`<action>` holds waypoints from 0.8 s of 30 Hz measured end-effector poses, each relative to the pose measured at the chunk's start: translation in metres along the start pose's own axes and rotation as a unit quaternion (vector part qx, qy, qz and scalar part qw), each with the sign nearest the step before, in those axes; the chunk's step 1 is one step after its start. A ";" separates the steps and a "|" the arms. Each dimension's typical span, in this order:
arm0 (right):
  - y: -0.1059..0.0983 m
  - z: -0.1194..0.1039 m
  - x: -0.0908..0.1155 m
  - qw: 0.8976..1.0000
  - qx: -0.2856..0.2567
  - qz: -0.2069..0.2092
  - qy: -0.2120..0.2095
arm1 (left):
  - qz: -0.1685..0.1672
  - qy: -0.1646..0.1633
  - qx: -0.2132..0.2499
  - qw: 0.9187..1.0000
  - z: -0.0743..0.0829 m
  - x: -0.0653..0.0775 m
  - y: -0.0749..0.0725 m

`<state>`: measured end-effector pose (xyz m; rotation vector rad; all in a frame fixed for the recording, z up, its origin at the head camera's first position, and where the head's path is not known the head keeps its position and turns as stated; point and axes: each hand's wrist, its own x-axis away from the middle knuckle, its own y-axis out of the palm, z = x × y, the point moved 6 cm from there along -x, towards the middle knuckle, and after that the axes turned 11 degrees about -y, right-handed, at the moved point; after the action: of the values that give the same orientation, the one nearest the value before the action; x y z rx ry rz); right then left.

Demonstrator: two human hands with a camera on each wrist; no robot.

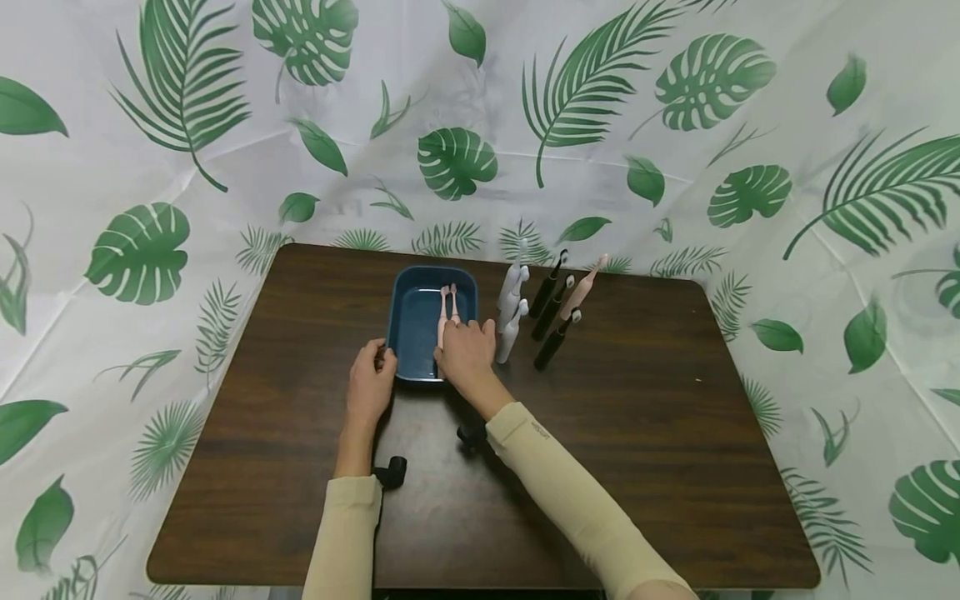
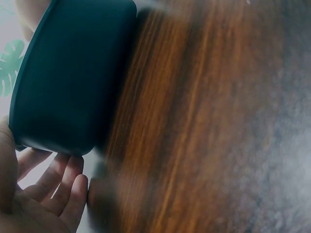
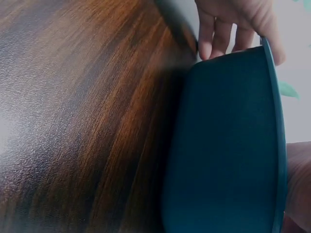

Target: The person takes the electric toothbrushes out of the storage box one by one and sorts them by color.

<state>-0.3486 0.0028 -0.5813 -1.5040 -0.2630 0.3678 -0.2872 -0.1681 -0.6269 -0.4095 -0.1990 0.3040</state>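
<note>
Two pink electric toothbrushes (image 1: pixel 442 310) lie side by side in a dark blue rectangular basin (image 1: pixel 405 333), heads toward the far end. My right hand (image 1: pixel 467 350) reaches over the basin's right wall and holds a pink toothbrush by its handle; the palm hides the fingertips. In the right wrist view, the basin wall covers most of that hand (image 3: pixel 298 184). At the near left corner, my left hand (image 1: pixel 371 379) grips the basin. Its thumb is at the rim and its fingers touch the outer wall, as the left wrist view shows (image 2: pixel 46 194).
Right of the basin stand several upright electric toothbrushes: white ones (image 1: pixel 509 333) nearest, then black ones (image 1: pixel 552 343) and a pink one (image 1: pixel 579 296). All stand on a dark wooden table (image 1: pixel 630 467). A leaf-patterned curtain (image 1: pixel 585 192) hangs behind.
</note>
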 end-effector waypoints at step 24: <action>0.011 -0.012 -0.016 0.998 -0.044 -0.046 0.018 | 0.004 -0.004 0.015 1.000 0.000 -0.002 -0.001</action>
<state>-0.3596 -0.0145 -0.5917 -1.5775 -0.3225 0.2576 -0.2890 -0.1693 -0.6264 -0.3795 -0.2007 0.3153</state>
